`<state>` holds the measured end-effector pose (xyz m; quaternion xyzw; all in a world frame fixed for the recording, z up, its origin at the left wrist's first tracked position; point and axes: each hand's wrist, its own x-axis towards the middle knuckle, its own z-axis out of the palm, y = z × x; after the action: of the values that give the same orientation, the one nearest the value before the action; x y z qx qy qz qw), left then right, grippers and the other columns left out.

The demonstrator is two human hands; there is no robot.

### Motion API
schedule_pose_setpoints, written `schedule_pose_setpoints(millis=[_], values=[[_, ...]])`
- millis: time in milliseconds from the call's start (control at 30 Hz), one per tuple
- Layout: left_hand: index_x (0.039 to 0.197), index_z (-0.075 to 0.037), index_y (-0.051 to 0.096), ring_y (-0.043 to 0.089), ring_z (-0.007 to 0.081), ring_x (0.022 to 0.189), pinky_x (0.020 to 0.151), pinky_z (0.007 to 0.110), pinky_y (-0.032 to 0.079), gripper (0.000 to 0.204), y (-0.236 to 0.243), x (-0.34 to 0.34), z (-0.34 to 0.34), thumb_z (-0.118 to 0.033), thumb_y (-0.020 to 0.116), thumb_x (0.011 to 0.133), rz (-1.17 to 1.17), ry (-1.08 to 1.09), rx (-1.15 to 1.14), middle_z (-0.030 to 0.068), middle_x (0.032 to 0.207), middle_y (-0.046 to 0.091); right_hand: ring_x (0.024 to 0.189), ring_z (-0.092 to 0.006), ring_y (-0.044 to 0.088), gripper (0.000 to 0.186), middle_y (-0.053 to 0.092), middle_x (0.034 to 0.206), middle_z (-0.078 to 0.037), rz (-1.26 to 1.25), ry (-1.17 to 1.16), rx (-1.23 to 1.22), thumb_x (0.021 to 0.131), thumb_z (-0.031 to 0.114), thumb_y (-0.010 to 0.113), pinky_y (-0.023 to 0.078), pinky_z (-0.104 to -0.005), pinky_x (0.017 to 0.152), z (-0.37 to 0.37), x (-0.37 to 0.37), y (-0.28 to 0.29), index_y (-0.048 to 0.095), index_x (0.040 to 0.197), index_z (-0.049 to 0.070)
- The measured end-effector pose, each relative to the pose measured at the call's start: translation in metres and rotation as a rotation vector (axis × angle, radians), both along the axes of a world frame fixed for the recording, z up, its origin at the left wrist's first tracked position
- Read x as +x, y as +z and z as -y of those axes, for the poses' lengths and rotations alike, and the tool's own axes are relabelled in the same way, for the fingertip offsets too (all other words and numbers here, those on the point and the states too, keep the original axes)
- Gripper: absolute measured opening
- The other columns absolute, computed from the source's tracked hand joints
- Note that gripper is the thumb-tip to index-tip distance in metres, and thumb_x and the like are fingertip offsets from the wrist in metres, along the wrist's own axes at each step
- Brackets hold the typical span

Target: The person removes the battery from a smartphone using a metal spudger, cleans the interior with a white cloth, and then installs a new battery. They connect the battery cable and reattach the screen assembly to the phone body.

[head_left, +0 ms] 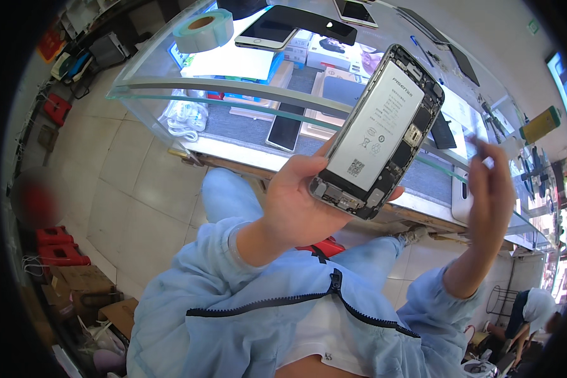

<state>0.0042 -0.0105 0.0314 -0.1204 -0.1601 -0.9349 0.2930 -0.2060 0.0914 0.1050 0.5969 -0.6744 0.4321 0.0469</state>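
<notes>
One opened phone (384, 138): back off and inside bare, held tilted in front of the glass counter (208, 84), above the person's lap
Left hand (293, 205): gripping the phone by its lower half, thumb along the left edge, a fingertip showing at the right edge
Right hand (492, 189): raised to the right of the phone, apart from it, fingers bent; motion blur leaves it uncertain whether they hold anything, though something dark shows at the fingertips
Weight and feel: probably light for one hand, with a stiff frame whose smooth edges may slip
Fragile parts: the pale battery (372, 126) looks likely to suffer from bending or piercing, and the exposed board beside it from a careless touch
Best hold: by the two long edges of the frame, thumb off the open parts
Phone's underside: turned away, so the screen side is unseen; most left fingers are behind it
Co-worker (529, 321): small at lower right, partly lost in the dark rim
</notes>
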Motion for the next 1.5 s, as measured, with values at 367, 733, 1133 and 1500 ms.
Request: schedule_pose_setpoints(millis=[367, 733, 1133, 1500], values=[[0.145, -0.016, 0.016, 0.045, 0.0267, 0.123, 0.103, 0.039, 0.038, 0.060, 0.010, -0.029, -0.020, -0.051, 0.023, 0.097, 0.024, 0.115, -0.072, 0.0203, 0.137, 0.038, 0.060, -0.0162, 0.058, 0.031, 0.057, 0.079, -0.006, -0.080, 0.156, -0.236, 0.061, -0.001, 0.076, 0.045, -0.0267, 0.049, 0.008, 0.102, -0.037, 0.068, 0.091, 0.002], [0.145, -0.017, 0.013, 0.034, 0.0264, 0.132, 0.107, 0.038, 0.033, 0.058, 0.008, -0.030, -0.026, -0.047, 0.025, 0.098, -0.020, 0.099, 0.022, 0.0157, 0.144, 0.029, 0.064, -0.0184, 0.060, 0.031, 0.059, 0.078, -0.006, -0.021, 0.167, -0.267, 0.061, -0.001, 0.075, 0.047, -0.0261, 0.054, 0.006, 0.105, -0.045, 0.070, 0.091, 0.004], [0.145, -0.010, 0.009, 0.035, 0.0267, 0.130, 0.107, 0.039, 0.030, 0.061, 0.000, -0.040, -0.024, -0.040, 0.033, 0.098, -0.049, 0.334, -0.254, 0.0201, 0.141, 0.030, 0.067, -0.0173, 0.061, 0.017, 0.062, 0.078, -0.009, 0.353, 0.270, -0.058, 0.067, -0.005, 0.070, 0.046, -0.0239, 0.057, 0.005, 0.091, -0.042, 0.066, 0.083, 0.000], [0.145, -0.010, 0.008, 0.035, 0.0268, 0.130, 0.107, 0.040, 0.030, 0.060, 0.001, -0.043, -0.025, -0.039, 0.032, 0.099, -0.047, 0.319, -0.191, 0.0200, 0.140, 0.031, 0.065, -0.0153, 0.061, 0.022, 0.063, 0.079, -0.008, 0.371, 0.254, -0.131, 0.065, -0.005, 0.072, 0.046, -0.0238, 0.056, 0.004, 0.091, -0.043, 0.068, 0.085, 0.001]])
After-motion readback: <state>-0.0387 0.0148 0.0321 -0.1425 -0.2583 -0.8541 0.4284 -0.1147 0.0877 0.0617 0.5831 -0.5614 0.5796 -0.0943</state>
